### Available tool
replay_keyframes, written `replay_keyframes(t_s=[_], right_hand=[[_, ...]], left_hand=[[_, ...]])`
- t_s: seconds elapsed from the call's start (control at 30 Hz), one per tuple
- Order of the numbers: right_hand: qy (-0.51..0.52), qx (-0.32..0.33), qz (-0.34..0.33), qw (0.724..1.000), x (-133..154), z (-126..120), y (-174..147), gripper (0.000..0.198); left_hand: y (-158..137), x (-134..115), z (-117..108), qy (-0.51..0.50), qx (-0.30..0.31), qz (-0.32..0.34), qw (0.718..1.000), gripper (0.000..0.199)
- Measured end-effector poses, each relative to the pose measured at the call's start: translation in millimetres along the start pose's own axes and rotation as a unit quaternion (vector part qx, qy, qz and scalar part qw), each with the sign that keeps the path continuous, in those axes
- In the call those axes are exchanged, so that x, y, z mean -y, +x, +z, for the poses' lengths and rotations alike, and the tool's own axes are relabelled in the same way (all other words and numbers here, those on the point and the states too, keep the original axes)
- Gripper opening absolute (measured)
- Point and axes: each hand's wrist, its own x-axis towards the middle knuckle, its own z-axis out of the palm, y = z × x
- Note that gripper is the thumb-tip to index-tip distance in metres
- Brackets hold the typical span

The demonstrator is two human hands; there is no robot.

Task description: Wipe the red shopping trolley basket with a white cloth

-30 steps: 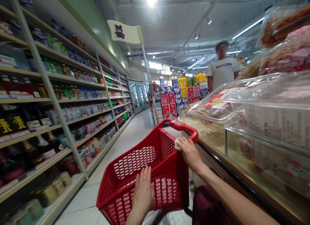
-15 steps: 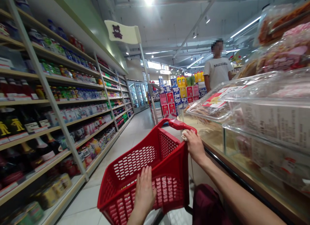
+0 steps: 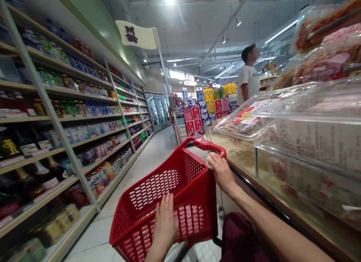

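Note:
A red plastic shopping cart [image 3: 158, 179] stands in front of me, tilted in view, with perforated sides. My left hand [image 3: 165, 218] lies against the near side of its basket, fingers stretched out together over the rim. My right hand [image 3: 221, 171] is closed around a crumpled white cloth [image 3: 210, 160], pressed to the cart frame just under the red handle [image 3: 210, 144]. Its fingertips are partly hidden by the cloth and the frame.
Stocked shelves [image 3: 93, 141] run along the left. On the right, a display counter [image 3: 245, 162] carries clear plastic food boxes [image 3: 304, 130]. Stacked cartons [image 3: 194, 119] and a person in a white shirt [image 3: 248, 81] are beyond. A flag with a bear [image 3: 138, 34] rises on a pole.
My right hand has slid with the cloth from the handle's end down onto the frame below it. My left hand stays on the basket. The person has turned to the right.

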Motion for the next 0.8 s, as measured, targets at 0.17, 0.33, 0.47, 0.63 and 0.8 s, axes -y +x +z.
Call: replay_keyframes(t_s=[0.17, 0.33, 0.47, 0.63, 0.8], right_hand=[[0.063, -0.011, -0.055, 0.996, 7.9, -0.5, -6.9, 0.043], [0.08, -0.067, 0.006, 0.994, -19.3, 0.4, -28.1, 0.042], [0.107, -0.007, -0.04, 0.993, -3.1, 8.6, -82.9, 0.042], [0.109, -0.057, 0.039, 0.992, -3.2, -16.5, -49.1, 0.047], [0.085, -0.045, 0.014, 0.995, -0.2, -2.8, -56.8, 0.046]], left_hand=[[-1.3, 2.8, 0.7, 0.01, -0.023, 0.012, 1.0, 0.064], [-3.4, 0.1, -0.3, 0.009, -0.028, 0.0, 1.0, 0.066], [-1.8, -2.1, -2.1, 0.006, -0.002, -0.005, 1.0, 0.067], [1.2, -5.3, -6.7, 0.003, 0.016, -0.011, 1.0, 0.064], [1.0, -6.6, -10.5, 0.0, 0.029, -0.014, 0.999, 0.064]])
